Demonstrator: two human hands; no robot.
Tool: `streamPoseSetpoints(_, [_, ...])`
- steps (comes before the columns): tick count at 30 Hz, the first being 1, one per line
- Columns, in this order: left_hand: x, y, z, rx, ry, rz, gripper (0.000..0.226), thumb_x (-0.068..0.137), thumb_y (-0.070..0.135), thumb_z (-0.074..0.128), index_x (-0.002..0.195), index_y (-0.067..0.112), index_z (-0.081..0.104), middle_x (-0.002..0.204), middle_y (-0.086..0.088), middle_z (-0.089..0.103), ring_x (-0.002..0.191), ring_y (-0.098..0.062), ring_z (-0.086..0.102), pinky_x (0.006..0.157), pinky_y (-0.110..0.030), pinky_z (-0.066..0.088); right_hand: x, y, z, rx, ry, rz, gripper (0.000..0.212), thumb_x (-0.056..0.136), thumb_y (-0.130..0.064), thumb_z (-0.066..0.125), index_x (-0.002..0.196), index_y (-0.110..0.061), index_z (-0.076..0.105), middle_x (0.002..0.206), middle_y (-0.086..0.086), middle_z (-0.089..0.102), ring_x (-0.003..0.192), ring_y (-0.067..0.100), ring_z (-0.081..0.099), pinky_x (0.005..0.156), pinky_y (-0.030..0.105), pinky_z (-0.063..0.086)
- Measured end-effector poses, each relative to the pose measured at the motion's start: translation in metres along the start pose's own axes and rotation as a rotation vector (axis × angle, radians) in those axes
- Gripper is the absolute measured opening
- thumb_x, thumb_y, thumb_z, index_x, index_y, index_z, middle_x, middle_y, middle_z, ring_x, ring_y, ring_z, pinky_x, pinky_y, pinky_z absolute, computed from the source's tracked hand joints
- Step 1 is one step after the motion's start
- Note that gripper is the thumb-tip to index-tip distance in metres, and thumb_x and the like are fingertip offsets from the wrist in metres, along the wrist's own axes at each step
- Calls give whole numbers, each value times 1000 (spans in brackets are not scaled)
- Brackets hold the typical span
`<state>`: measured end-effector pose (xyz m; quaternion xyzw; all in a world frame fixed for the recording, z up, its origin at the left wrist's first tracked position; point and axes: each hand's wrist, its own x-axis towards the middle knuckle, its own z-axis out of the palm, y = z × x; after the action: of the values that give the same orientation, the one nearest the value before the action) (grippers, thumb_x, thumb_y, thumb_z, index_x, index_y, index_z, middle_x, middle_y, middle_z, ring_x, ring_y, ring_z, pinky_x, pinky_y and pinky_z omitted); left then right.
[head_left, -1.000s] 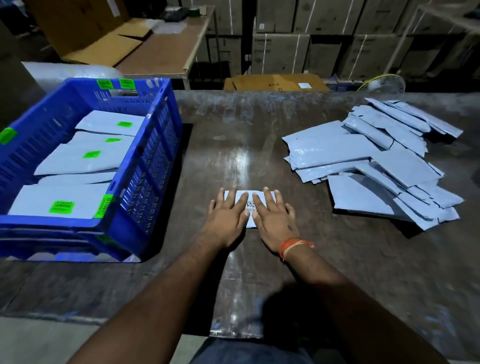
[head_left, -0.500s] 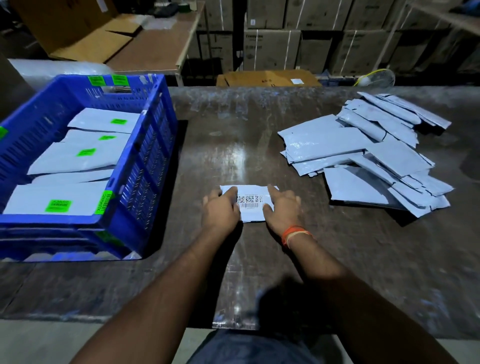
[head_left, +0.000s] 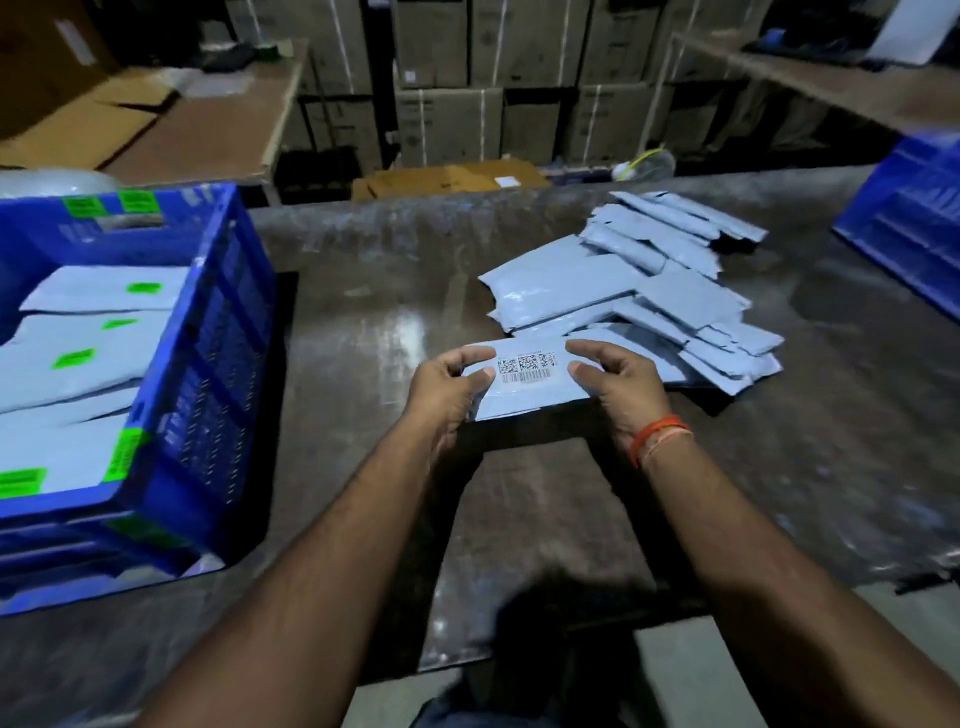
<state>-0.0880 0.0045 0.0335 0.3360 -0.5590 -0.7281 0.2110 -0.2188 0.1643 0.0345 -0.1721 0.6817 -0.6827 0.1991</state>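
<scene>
Both hands, left (head_left: 447, 387) and right (head_left: 626, 384), grip a grey mailer (head_left: 524, 392) with curled fingers (head_left: 478, 376) above the surface (head_left: 363, 364); its barcode label (head_left: 525, 367) is too blurred to read.

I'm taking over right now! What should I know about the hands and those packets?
Left hand and right hand: each pinches one end of the flat grey plastic packet with a barcode label, above the dark table.
Done: grey packets with green stickers lie in the blue plastic crate, left.
To do: probably this packet, then the loose pile of grey packets, right.
</scene>
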Motion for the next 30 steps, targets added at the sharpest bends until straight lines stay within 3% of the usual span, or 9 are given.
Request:
streamPoseSetpoints(3, [-3, 22, 52, 42, -80, 40, 21, 90, -9, 64, 105, 4, 71, 95, -15, 72, 72, -21, 67, 71, -29, 57, 3, -23, -52, 5, 28, -21, 28, 77, -9, 76, 104, -15, 77, 112, 7, 74, 103, 23, 69, 95, 36, 53])
streamPoseSetpoints(7, [-5, 32, 133, 176, -150, 90, 21, 89, 0, 71, 107, 11, 74, 92, -6, 74, 66, -13, 64, 49, -16, 46, 9, -47, -134, -3, 78, -54, 27, 86, 2, 69, 112, -7, 73, 103, 11, 73, 79, 13, 65, 71, 22, 52])
streamPoseSetpoints(10, [-3, 26, 197, 251, -164, 141, 15, 85, 10, 78, 96, 20, 78, 101, -2, 77, 77, -17, 65, 66, -25, 46, 16, -57, -199, -30, 102, -72, 26, 86, 5, 67, 108, -8, 73, 98, 13, 71, 76, 16, 62, 72, 27, 51])
streamPoseSetpoints(14, [-13, 19, 294, 268, -166, 155, 14, 84, 11, 78, 90, 23, 78, 101, -2, 78, 82, -20, 69, 69, -28, 48, 28, -72, -290, -55, 132, -77, 24, 86, 5, 67, 103, -11, 74, 92, 10, 70, 77, 20, 58, 74, 33, 48])
streamPoseSetpoints(17, [-20, 15, 365, 265, -156, 189, 14, 80, 14, 80, 89, 24, 79, 101, -1, 78, 87, -24, 71, 77, -32, 52, 36, -86, -356, -94, 161, -100, 24, 87, 5, 66, 107, -6, 73, 94, 11, 69, 70, 14, 57, 61, 20, 49])
streamPoseSetpoints(20, [-27, 11, 426, 227, -144, 189, 17, 72, 17, 81, 88, 24, 80, 101, 1, 78, 91, -23, 74, 88, -40, 60, 45, -96, -415, -110, 165, -107, 27, 88, 6, 64, 114, -1, 70, 102, 11, 70, 71, 11, 59, 61, 15, 50])
streamPoseSetpoints(24, [-31, 13, 497, 235, -157, 228, 22, 77, 15, 81, 98, 19, 79, 103, -1, 77, 84, -23, 75, 69, -36, 62, 65, -106, -479, -150, 200, -111, 27, 89, 3, 65, 115, -3, 70, 95, 7, 69, 60, 6, 53, 53, 14, 45])
streamPoseSetpoints(28, [-15, 25, 562, 236, -166, 276, 18, 84, 7, 77, 98, 18, 75, 93, -4, 75, 70, -20, 68, 69, -33, 56, 95, -123, -532, -124, 229, -131, 30, 89, 4, 64, 117, -4, 70, 96, 6, 71, 67, 11, 58, 58, 20, 48])
streamPoseSetpoints(30, [1, 30, 595, 244, -162, 302, 16, 82, 9, 78, 92, 22, 74, 86, 0, 73, 65, -16, 64, 66, -31, 55, 114, -134, -558, -129, 247, -150, 31, 90, 7, 62, 119, -1, 68, 99, 7, 70, 60, 3, 59, 54, 16, 47])
